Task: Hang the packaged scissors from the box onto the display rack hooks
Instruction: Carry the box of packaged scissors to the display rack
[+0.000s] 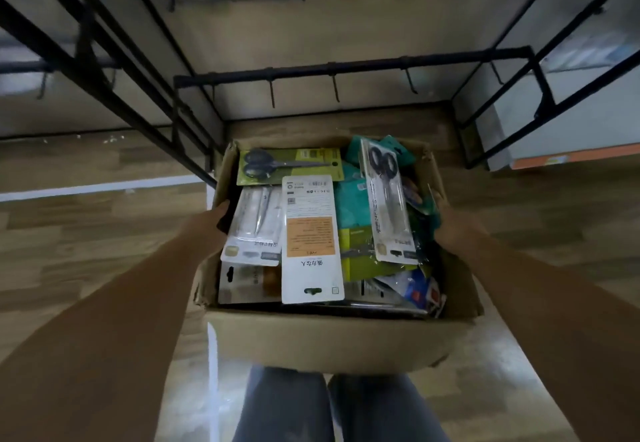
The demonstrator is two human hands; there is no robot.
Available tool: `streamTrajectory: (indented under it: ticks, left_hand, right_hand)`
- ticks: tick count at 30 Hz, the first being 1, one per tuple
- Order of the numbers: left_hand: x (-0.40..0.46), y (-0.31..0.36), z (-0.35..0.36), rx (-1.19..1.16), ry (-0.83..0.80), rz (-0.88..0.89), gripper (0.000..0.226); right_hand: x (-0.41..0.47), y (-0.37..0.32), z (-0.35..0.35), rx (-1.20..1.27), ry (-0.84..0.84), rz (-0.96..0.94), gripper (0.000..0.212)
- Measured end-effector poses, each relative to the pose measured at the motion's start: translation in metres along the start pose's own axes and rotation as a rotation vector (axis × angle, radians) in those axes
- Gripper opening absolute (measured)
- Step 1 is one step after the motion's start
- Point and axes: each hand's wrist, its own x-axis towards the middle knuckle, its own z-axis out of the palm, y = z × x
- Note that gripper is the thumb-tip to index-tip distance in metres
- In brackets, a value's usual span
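Cardboard box [332,341] of packaged scissors [311,244], black rack hooks [335,89] beyond

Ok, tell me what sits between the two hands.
In the head view, the cardboard box of packaged scissors fills the stretch between the left hand and right hand.

My left hand [211,221] at nine o'clock and right hand [450,223] at three grip the sides of the cardboard box [322,341], full of packaged scissors [311,240]. The black rack [346,69] with bare hooks [272,93] stands at twelve o'clock.
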Motion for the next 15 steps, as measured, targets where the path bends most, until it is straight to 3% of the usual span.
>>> streamTrajectory:
  ticks: [7,15]
  left_hand:
    - [0.119,0.022,0.071,-0.114,0.006,-0.128,0.077]
    - [0.232,0.023,0.195,-0.239,0.115,-0.163,0.074]
  right_hand:
    - [0.144,0.017,0.040,-0.066,-0.084,0.006,0.046]
    - [0.270,0.047,0.144,-0.040,0.014,-0.076,0.072]
